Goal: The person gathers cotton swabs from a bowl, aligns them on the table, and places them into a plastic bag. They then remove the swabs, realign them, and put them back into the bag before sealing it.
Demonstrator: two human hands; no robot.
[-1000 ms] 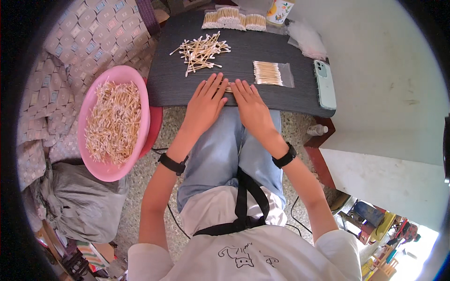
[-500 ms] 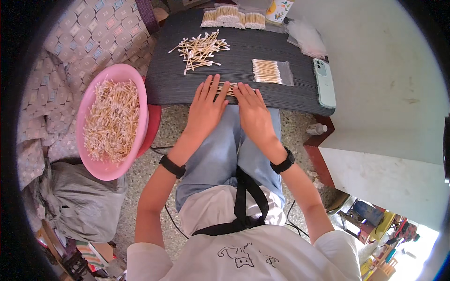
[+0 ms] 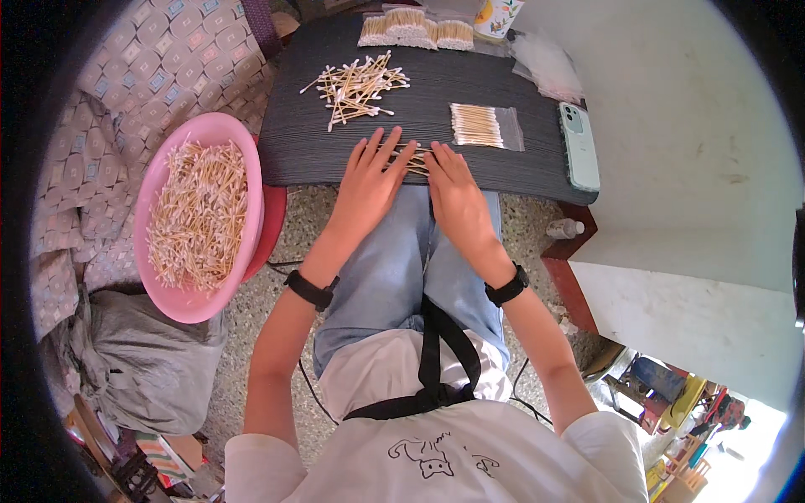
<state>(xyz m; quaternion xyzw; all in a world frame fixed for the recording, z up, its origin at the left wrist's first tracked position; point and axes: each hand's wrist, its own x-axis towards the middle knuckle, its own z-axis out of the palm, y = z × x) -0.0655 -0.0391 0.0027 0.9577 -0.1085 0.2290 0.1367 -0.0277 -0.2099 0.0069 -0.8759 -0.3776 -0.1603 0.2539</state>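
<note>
Several loose cotton swabs [image 3: 414,159] lie side by side at the near edge of the dark table [image 3: 293,159]. My left hand [image 3: 367,183] rests over their left ends, its fingers outstretched and spread. Over their right ends lies my right hand [image 3: 458,193], fingers extended and held closer together. The palms cover part of the swabs, whose middles show between the hands. Beyond my left hand is a loose, crisscrossed swab pile [image 3: 356,88]. A clear bag [image 3: 511,130] with a row of swabs in it lies beyond my right hand.
Filled swab bags [image 3: 407,32] are stacked at the table's far edge, beside a printed cup [image 3: 495,20]. Clear plastic bags [image 3: 547,69] and a pale green phone [image 3: 580,159] lie at the right, near the wall. A pink basin [image 3: 142,251] full of swabs stands left of the table.
Both hands have shifted slightly over the swabs. The fingers of my right hand have drawn closer together, and the swabs between the hands now lie a little more askew.
</note>
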